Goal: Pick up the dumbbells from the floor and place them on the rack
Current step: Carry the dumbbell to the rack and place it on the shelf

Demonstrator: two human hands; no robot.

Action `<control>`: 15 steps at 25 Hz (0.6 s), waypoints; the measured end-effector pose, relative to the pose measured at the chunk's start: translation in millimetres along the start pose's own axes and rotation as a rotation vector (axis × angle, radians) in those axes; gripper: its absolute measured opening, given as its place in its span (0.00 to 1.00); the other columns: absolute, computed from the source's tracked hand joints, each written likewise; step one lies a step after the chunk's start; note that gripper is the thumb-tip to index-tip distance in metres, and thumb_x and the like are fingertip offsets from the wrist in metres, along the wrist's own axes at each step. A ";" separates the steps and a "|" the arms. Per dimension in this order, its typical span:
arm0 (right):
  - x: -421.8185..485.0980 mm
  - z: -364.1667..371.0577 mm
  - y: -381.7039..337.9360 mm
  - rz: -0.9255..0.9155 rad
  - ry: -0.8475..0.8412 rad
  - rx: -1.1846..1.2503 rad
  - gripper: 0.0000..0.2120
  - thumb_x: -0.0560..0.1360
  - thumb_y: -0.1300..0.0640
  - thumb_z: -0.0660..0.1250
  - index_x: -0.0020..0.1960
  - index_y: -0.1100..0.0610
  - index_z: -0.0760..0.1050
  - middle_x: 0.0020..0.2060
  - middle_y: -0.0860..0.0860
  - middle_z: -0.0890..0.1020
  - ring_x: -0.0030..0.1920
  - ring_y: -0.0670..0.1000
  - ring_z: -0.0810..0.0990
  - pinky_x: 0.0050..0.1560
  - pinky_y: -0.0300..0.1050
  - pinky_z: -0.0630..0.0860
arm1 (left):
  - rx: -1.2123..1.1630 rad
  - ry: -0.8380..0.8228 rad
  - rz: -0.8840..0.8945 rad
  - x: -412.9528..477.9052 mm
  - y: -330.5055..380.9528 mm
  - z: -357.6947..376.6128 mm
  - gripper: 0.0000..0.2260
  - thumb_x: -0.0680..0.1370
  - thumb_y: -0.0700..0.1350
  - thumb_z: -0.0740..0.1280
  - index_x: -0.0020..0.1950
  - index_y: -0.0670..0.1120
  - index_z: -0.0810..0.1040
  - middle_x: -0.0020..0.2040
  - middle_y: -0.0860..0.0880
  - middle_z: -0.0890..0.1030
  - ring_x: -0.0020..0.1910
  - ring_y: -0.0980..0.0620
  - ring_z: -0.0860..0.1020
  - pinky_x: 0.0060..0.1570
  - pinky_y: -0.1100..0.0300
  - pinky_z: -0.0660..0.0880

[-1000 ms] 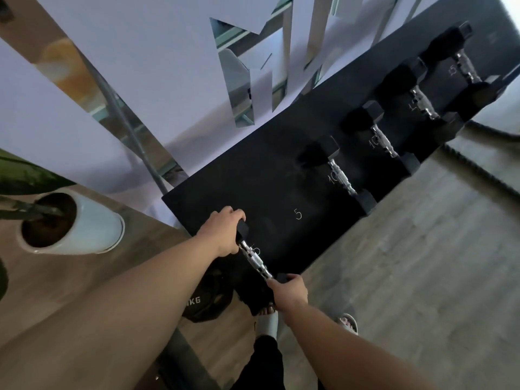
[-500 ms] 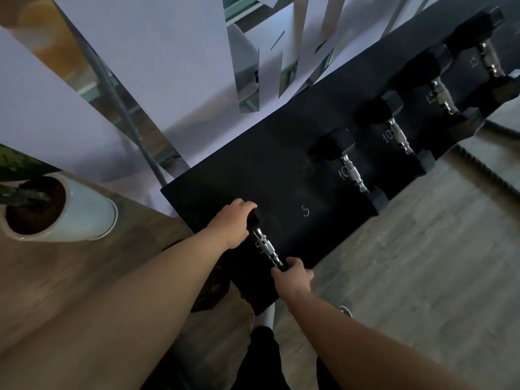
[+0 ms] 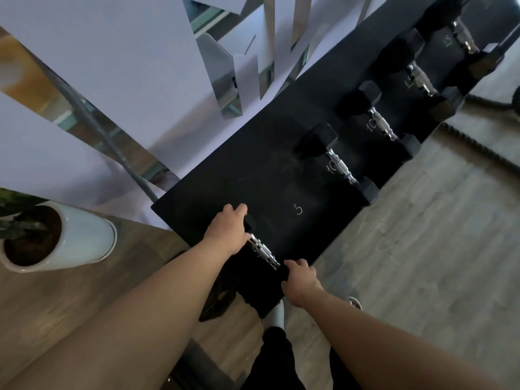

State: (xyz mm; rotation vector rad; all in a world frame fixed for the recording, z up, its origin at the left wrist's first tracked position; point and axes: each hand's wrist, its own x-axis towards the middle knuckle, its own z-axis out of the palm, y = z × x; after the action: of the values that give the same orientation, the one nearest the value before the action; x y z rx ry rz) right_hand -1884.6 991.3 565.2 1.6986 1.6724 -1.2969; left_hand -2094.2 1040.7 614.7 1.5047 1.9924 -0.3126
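Note:
A small black dumbbell with a chrome handle [image 3: 263, 251] lies on the near left end of the black rack [image 3: 230, 175]. My left hand [image 3: 228, 230] covers and grips its far head. My right hand [image 3: 299, 281] holds its near head at the rack's front edge. Both heads are mostly hidden under my hands. Several larger dumbbells rest further along the rack, the nearest one [image 3: 339, 167] beside a chalked "10". A chalked "5" [image 3: 297, 209] marks the bare slot just right of my dumbbell.
A white plant pot [image 3: 81, 237] stands on the wood floor to the left. Another dark weight [image 3: 218, 302] lies on the floor under my left forearm. A thick rope [image 3: 478, 147] runs across the floor at right. Mirrored wall panels rise behind the rack.
The dumbbell has been moved up onto the rack's near end with both hands still on its heads; the view has shifted slightly closer.

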 end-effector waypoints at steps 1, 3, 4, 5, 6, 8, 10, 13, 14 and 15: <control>-1.4 4.2 3.7 -0.023 -0.005 -0.021 0.32 0.81 0.59 0.63 0.83 0.50 0.58 0.77 0.53 0.63 0.75 0.60 0.64 0.73 0.55 0.70 | 0.012 0.010 -0.010 -0.2 -0.6 1.8 0.23 0.78 0.50 0.74 0.67 0.49 0.67 0.61 0.43 0.72 0.51 0.47 0.76 0.48 0.52 0.79; -3.7 8.7 6.4 -0.055 0.011 -0.047 0.33 0.81 0.59 0.63 0.84 0.50 0.56 0.78 0.52 0.62 0.75 0.60 0.64 0.73 0.55 0.70 | 0.006 0.017 -0.024 -0.3 -3.1 2.5 0.23 0.78 0.50 0.73 0.67 0.49 0.67 0.61 0.43 0.72 0.50 0.48 0.75 0.45 0.54 0.77; -4.0 8.4 6.2 -0.061 0.014 -0.060 0.33 0.81 0.58 0.63 0.84 0.50 0.56 0.78 0.52 0.62 0.74 0.59 0.64 0.73 0.56 0.70 | -0.002 0.015 -0.025 -0.6 -4.1 2.2 0.23 0.78 0.50 0.73 0.68 0.49 0.67 0.62 0.43 0.72 0.50 0.48 0.74 0.45 0.55 0.76; -3.9 6.3 5.1 -0.061 0.013 -0.074 0.33 0.81 0.57 0.63 0.84 0.49 0.56 0.78 0.52 0.62 0.74 0.60 0.64 0.73 0.56 0.70 | -0.005 0.012 -0.021 -0.7 -3.8 1.5 0.23 0.78 0.50 0.73 0.68 0.49 0.67 0.62 0.43 0.72 0.50 0.48 0.75 0.45 0.55 0.76; -3.8 2.3 4.1 -0.056 0.010 -0.086 0.33 0.81 0.56 0.63 0.83 0.49 0.57 0.78 0.52 0.63 0.74 0.60 0.64 0.72 0.56 0.70 | 0.000 0.007 -0.015 -1.3 -3.1 1.0 0.24 0.78 0.50 0.73 0.69 0.49 0.66 0.63 0.43 0.72 0.51 0.47 0.75 0.46 0.54 0.77; -3.2 -9.7 2.4 -0.040 0.009 -0.083 0.33 0.81 0.53 0.65 0.83 0.49 0.58 0.77 0.53 0.65 0.75 0.61 0.65 0.71 0.57 0.70 | 0.010 -0.009 -0.006 -3.8 -2.4 0.6 0.26 0.78 0.53 0.73 0.71 0.49 0.66 0.65 0.44 0.71 0.57 0.45 0.76 0.51 0.51 0.79; -3.8 -26.7 2.2 -0.021 0.031 -0.034 0.32 0.80 0.50 0.66 0.82 0.50 0.61 0.76 0.55 0.68 0.74 0.61 0.67 0.71 0.56 0.71 | 0.024 -0.029 0.004 -7.7 -1.9 -4.2 0.28 0.77 0.58 0.72 0.72 0.50 0.66 0.67 0.46 0.71 0.62 0.45 0.74 0.55 0.49 0.78; -15.4 -67.8 6.5 -0.030 0.060 0.170 0.28 0.80 0.46 0.67 0.78 0.53 0.69 0.71 0.54 0.76 0.68 0.56 0.77 0.66 0.47 0.75 | -0.055 -0.052 0.065 -12.7 5.7 -28.4 0.28 0.77 0.61 0.70 0.73 0.53 0.70 0.69 0.50 0.71 0.67 0.47 0.72 0.60 0.50 0.75; -22.4 -86.6 11.0 -0.029 0.085 0.249 0.25 0.81 0.45 0.67 0.75 0.54 0.73 0.66 0.53 0.80 0.62 0.52 0.80 0.61 0.43 0.75 | -0.129 -0.068 0.082 -13.4 11.9 -41.9 0.27 0.76 0.61 0.71 0.72 0.53 0.72 0.68 0.52 0.73 0.66 0.49 0.73 0.60 0.52 0.75; -29.9 -106.2 16.8 -0.026 0.124 0.328 0.22 0.81 0.45 0.67 0.71 0.54 0.77 0.60 0.50 0.83 0.54 0.49 0.82 0.54 0.41 0.76 | -0.211 -0.090 0.094 -13.2 18.5 -56.0 0.25 0.76 0.61 0.71 0.70 0.54 0.73 0.65 0.53 0.75 0.63 0.50 0.75 0.59 0.54 0.74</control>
State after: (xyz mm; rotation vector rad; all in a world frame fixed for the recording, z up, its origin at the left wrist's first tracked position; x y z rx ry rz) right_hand -1830.6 1059.4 635.2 1.9839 1.6223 -1.5772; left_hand -2093.2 1066.0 669.6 1.4195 1.8171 -0.1240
